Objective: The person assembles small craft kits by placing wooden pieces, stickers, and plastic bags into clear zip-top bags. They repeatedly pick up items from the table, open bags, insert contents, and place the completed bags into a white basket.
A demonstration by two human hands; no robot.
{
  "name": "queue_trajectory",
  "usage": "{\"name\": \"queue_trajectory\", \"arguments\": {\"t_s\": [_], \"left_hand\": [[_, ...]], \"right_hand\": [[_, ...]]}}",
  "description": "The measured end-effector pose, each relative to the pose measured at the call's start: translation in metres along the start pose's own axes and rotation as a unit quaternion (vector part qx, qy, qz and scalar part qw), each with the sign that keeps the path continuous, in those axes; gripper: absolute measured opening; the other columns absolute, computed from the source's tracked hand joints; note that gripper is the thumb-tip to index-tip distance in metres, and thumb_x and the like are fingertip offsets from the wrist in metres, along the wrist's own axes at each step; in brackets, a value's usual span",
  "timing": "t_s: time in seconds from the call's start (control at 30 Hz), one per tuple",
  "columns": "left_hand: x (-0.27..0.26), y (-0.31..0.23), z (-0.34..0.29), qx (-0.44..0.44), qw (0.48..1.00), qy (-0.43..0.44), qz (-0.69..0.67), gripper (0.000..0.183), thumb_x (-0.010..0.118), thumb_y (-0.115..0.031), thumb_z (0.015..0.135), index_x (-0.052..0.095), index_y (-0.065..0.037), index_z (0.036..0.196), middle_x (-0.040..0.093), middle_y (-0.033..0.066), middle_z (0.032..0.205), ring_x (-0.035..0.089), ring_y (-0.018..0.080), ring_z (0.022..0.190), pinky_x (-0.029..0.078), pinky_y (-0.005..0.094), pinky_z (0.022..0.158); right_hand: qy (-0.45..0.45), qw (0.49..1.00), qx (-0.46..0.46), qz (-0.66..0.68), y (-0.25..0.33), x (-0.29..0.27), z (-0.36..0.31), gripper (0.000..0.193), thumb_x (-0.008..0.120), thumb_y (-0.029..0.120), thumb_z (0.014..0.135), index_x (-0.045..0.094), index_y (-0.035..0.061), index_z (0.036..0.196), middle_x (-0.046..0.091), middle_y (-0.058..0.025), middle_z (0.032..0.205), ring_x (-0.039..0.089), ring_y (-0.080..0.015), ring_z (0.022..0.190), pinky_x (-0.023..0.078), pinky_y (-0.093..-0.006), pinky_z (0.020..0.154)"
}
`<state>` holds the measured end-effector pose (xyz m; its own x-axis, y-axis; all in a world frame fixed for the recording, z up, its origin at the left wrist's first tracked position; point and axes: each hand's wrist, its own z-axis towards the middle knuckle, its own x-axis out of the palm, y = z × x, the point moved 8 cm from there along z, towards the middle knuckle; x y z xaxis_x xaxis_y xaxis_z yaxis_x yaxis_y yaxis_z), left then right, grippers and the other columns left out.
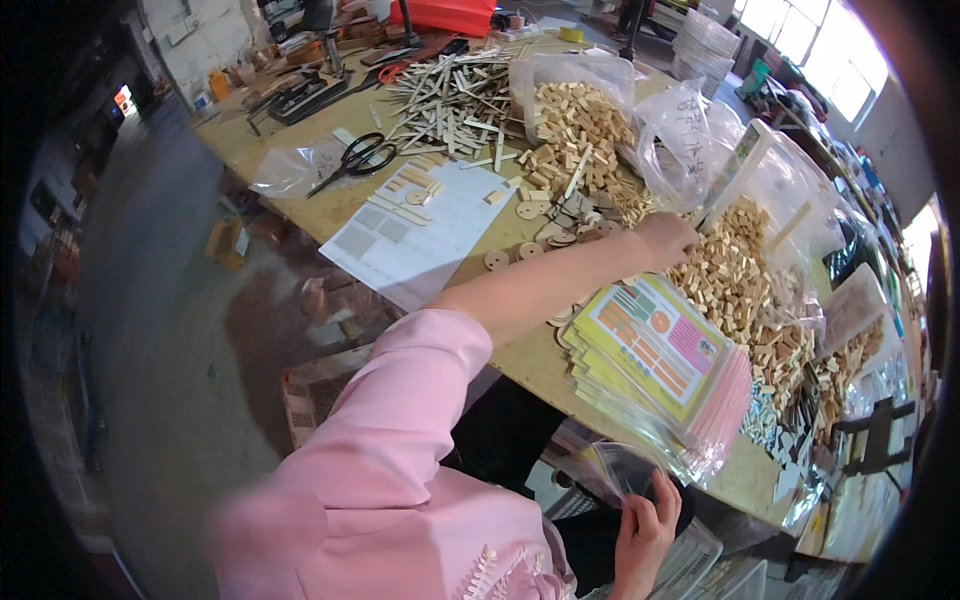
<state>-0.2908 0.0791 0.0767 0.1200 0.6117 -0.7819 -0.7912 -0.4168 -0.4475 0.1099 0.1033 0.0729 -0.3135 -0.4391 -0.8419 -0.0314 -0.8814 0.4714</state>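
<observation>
My left hand [665, 242] reaches across the table to the edge of a heap of small wooden blocks [735, 270]. Its fingers are curled together at the blocks, and what they hold, if anything, is hidden. Low at the right, over my lap, my right hand [648, 522] pinches the edge of a clear plastic bag [605, 470]. Between the two hands lies a fanned stack of yellow and pink printed cards in clear bags [650, 345]. Round wooden discs [530, 250] are scattered under and beside my left forearm.
A printed sheet [430, 230] with sample wooden pieces lies left of my forearm, near black scissors [360, 160]. Farther back are a pile of flat sticks [455, 100] and a clear tub [570, 70] spilling blocks. A plastic crate [310, 400] stands below the table edge.
</observation>
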Motion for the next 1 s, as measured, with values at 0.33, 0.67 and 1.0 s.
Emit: {"name": "queue_trajectory", "arguments": {"t_s": [0.33, 0.67, 1.0], "left_hand": [[-0.046, -0.121, -0.105, -0.007, 0.933, 0.159, -0.323, 0.016, 0.075, -0.011, 0.083, 0.075, -0.004, 0.097, 0.073, 0.0066, 0.081, 0.067, 0.0103, 0.072, 0.053, 0.0264, 0.069], [-0.029, -0.191, -0.223, 0.154, 0.965, 0.125, -0.172, 0.013, 0.069, -0.019, 0.087, 0.065, -0.007, 0.088, 0.064, 0.0085, 0.082, 0.066, 0.028, 0.079, 0.054, 0.0383, 0.071], [-0.012, -0.197, -0.258, 0.18, 0.974, 0.131, -0.031, 0.008, 0.061, -0.013, 0.076, 0.056, -0.007, 0.078, 0.056, 0.0062, 0.079, 0.064, 0.0235, 0.081, 0.053, 0.035, 0.071]], "right_hand": [[-0.018, 0.999, -0.048, 0.011, -0.002, -0.003, 0.01, 0.017, 0.074, -0.005, 0.072, 0.067, 0.0012, 0.085, 0.062, -0.0191, 0.126, 0.058, -0.0396, 0.118, 0.052, -0.0441, 0.095], [0.01, 0.995, -0.09, 0.034, 0.02, 0.009, 0.015, 0.021, 0.075, -0.006, 0.07, 0.067, 0.0024, 0.088, 0.061, -0.0173, 0.13, 0.058, -0.0403, 0.119, 0.052, -0.0444, 0.094], [0.049, 0.994, -0.094, 0.023, 0.029, 0.028, 0.008, 0.017, 0.074, -0.007, 0.071, 0.066, 0.0, 0.084, 0.061, -0.019, 0.128, 0.057, -0.0407, 0.119, 0.051, -0.0439, 0.095]]}}
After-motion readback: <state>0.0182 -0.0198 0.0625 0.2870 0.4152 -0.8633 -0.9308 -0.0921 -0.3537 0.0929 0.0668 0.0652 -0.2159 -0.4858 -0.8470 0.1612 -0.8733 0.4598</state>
